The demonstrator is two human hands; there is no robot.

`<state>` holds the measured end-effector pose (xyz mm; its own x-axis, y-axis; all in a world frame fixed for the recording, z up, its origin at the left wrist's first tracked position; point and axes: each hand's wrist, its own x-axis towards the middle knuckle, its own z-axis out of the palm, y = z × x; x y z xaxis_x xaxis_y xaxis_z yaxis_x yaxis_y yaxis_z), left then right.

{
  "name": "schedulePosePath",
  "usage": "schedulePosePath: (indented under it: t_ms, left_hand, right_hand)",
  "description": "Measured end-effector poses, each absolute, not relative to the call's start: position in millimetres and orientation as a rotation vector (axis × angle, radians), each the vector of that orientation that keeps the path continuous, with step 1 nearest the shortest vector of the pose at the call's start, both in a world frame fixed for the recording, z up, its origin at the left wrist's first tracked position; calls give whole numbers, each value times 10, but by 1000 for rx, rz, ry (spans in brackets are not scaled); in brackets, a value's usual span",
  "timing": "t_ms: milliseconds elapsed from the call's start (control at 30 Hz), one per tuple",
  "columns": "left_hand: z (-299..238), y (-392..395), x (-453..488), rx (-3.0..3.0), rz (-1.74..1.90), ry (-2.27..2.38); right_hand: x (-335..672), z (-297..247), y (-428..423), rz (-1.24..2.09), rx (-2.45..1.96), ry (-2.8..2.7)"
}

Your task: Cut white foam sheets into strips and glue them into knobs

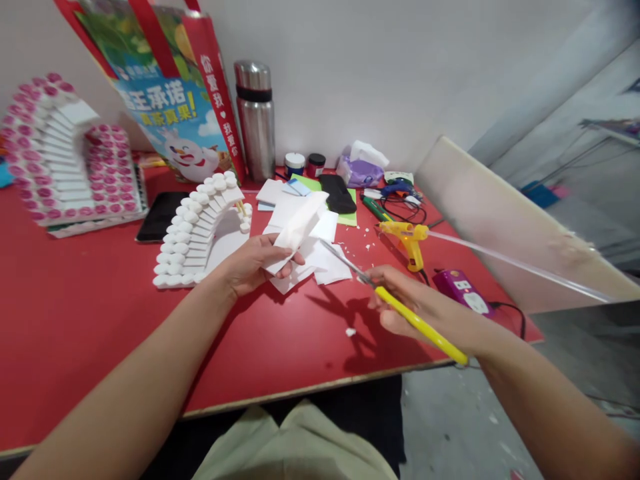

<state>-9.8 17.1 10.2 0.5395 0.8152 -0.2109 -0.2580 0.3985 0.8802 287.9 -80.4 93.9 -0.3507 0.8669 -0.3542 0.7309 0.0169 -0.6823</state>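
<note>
Pinched in my left hand is a piece of white paper, curled up at its far end. My right hand grips a pair of scissors with yellow handles. Their metal blades point up and left, a little apart from the held paper. Under both, loose white sheets lie in an overlapping pile on the red table. Left of my left hand stands a curved white model staircase edged with white discs. Small white scraps are scattered near the scissors.
A similar model with pink discs stands far left. Behind are a shopping bag, a steel flask, paint jars and tissues. On the right are a yellow glue gun, a purple power socket and cables.
</note>
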Motion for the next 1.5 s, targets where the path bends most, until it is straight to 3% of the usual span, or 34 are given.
schedulePosePath:
  t_ms: [1000,1500]
  left_hand:
    - [131,47,22,958,636,628]
    - [125,35,12,924,569,561]
  right_hand:
    - [2468,718,-549,1523,-1482,-1805]
    - [2445,598,-668,1611,-1598,-1485]
